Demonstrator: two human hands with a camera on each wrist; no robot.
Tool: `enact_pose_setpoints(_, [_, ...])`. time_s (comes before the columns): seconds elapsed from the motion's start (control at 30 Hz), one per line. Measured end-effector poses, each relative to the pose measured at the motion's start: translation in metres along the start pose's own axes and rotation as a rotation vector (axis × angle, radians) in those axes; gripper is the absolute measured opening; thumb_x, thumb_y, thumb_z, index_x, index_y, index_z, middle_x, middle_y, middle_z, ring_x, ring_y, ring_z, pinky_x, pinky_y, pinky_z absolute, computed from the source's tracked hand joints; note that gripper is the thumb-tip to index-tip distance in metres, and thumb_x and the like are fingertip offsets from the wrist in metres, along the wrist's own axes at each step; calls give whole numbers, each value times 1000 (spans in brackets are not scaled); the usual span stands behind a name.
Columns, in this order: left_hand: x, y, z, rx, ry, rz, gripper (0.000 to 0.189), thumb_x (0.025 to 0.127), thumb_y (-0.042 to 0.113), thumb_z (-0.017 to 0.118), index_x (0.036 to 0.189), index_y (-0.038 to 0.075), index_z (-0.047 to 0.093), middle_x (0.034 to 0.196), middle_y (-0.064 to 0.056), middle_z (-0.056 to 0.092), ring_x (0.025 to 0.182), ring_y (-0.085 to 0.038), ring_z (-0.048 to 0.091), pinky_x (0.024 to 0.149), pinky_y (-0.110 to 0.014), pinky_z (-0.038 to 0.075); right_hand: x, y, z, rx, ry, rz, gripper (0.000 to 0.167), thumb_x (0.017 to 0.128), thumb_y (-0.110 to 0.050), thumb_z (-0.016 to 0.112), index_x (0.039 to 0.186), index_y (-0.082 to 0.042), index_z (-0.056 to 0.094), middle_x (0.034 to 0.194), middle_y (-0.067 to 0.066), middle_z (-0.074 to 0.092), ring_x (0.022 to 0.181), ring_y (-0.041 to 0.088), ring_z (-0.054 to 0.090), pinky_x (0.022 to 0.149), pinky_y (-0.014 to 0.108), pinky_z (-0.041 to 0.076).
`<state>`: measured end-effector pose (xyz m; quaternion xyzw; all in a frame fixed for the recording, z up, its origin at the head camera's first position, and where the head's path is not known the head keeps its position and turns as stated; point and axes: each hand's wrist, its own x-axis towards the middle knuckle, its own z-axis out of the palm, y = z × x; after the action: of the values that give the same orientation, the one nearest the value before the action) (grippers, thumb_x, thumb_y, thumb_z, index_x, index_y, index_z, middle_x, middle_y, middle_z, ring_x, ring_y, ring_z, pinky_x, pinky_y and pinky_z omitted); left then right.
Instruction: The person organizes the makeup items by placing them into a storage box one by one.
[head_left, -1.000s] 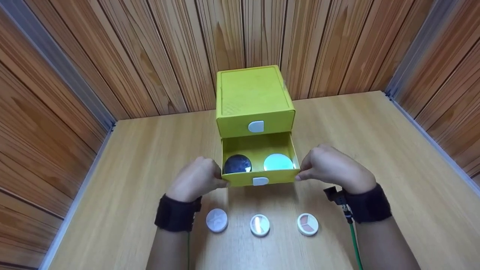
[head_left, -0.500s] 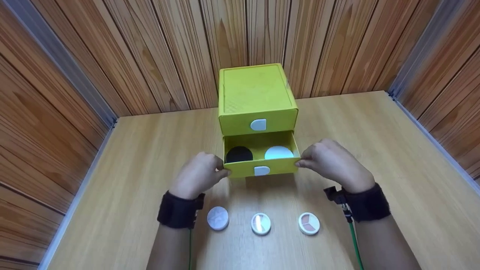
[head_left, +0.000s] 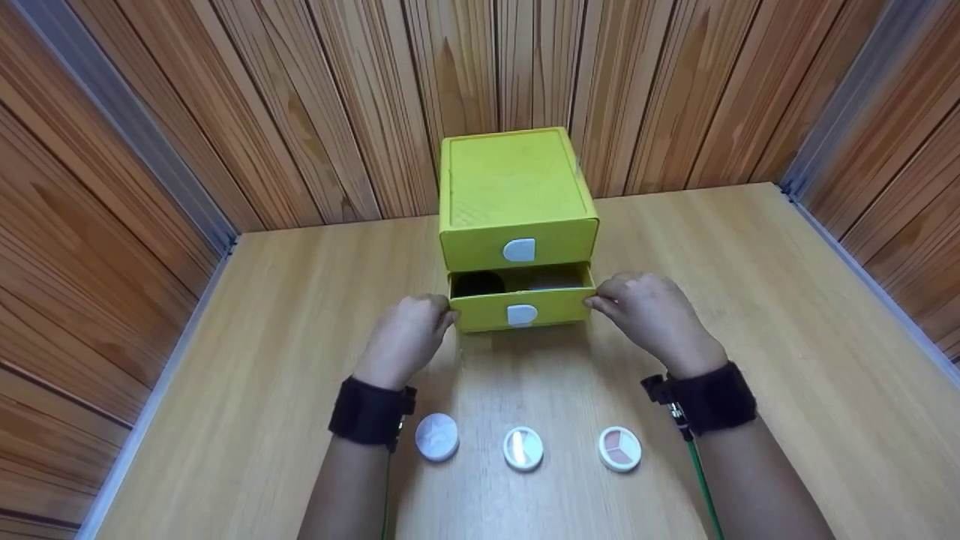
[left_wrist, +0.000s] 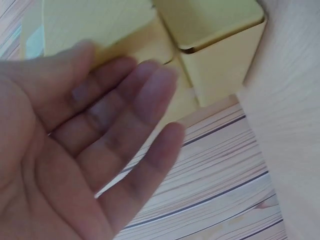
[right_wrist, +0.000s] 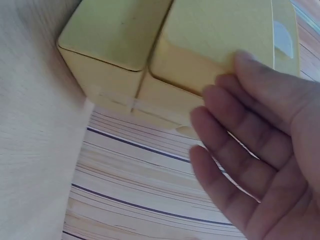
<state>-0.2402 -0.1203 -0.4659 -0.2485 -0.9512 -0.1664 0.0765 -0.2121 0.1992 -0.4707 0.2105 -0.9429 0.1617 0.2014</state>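
A yellow two-drawer box stands near the back wall. Its lower drawer is partly out; its upper drawer sits flush. My left hand grips the lower drawer's left front corner, with the thumb at the front and the fingers along the side. At the opposite corner, my right hand holds the drawer in the same way. Inside lie a black round item and a pale round one, both mostly hidden by the front panel. Both wrist views show the thumb against the drawer front.
In front of the box, three small round cases lie in a row: a pale lilac one, a glossy one with a white rim and one with pinkish sections. Wood-plank walls enclose the table behind and at the sides.
The lower drawer has slid back into the box, with both hands moving along with it. Less of the two round items inside shows now. The three cases have stayed on the table.
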Motion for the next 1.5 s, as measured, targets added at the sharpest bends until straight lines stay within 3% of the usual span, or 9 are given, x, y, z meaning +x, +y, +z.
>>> enact_pose_setpoints(0.13, [1, -2, 4, 54, 91, -9, 20, 95, 27, 66, 90, 9, 70, 74, 0, 65, 65, -19, 63, 53, -35, 50, 1, 3, 8, -57, 94, -39, 16, 87, -18, 75, 79, -5, 72, 71, 4, 65, 63, 21, 63, 53, 39, 52])
enact_pose_setpoints(0.27, [1, -4, 10, 85, 180, -38, 36, 93, 33, 67, 113, 4, 69, 97, -10, 72, 79, -28, 70, 60, -41, 57, 1, 5, 15, -95, 167, -35, 18, 86, -20, 76, 80, -4, 72, 72, 6, 66, 65, 24, 65, 53, 40, 54])
enact_pose_setpoints(0.37, [2, -5, 15, 90, 224, -30, 43, 94, 32, 66, 124, 2, 64, 109, -14, 70, 87, -31, 70, 65, -42, 58, 0, 7, 20, -102, 194, -7, 24, 87, -23, 76, 89, 0, 73, 81, 12, 70, 73, 29, 68, 59, 44, 56])
enact_pose_setpoints(0.53, [5, -6, 25, 67, 304, 20, 38, 94, 25, 67, 121, -1, 63, 105, -16, 71, 84, -31, 70, 68, -40, 59, 0, 12, 29, -25, 167, 69, 41, 93, -26, 68, 118, 6, 65, 106, 23, 69, 91, 38, 68, 72, 50, 57])
enact_pose_setpoints(0.63, [6, -6, 29, 37, 345, 23, 32, 94, 23, 66, 115, -1, 65, 99, -15, 72, 80, -30, 70, 67, -40, 59, 0, 13, 33, 19, 143, 79, 40, 96, -25, 63, 123, 6, 63, 106, 24, 68, 89, 39, 68, 71, 50, 57])
enact_pose_setpoints(0.9, [8, -8, 34, -9, 436, 14, 21, 93, 22, 68, 102, 2, 70, 79, -9, 72, 62, -23, 68, 52, -36, 55, 3, 10, 40, 8, 248, 32, 22, 95, -17, 65, 104, 3, 69, 87, 18, 72, 70, 34, 69, 57, 45, 57])
enact_pose_setpoints(1.17, [3, -10, 38, -13, 515, 23, 13, 90, 17, 72, 92, 4, 70, 74, -7, 71, 58, -23, 66, 49, -38, 53, 1, 7, 46, 23, 335, 50, 16, 94, -16, 66, 92, 0, 70, 78, 14, 71, 59, 30, 67, 48, 42, 55])
enact_pose_setpoints(1.3, [6, -8, 39, -5, 525, 18, 12, 88, 16, 73, 91, 5, 71, 77, -7, 72, 59, -23, 67, 51, -37, 55, 1, 9, 42, 24, 323, 68, 17, 95, -16, 65, 90, -1, 70, 76, 14, 71, 56, 30, 66, 46, 42, 54])
enact_pose_setpoints(1.5, [17, -4, 43, -51, 477, 20, 14, 92, 18, 69, 94, 5, 71, 81, -7, 73, 66, -22, 69, 57, -34, 57, -3, 15, 29, 3, 266, 126, 20, 95, -17, 65, 88, 0, 71, 69, 11, 68, 50, 24, 60, 44, 40, 51])
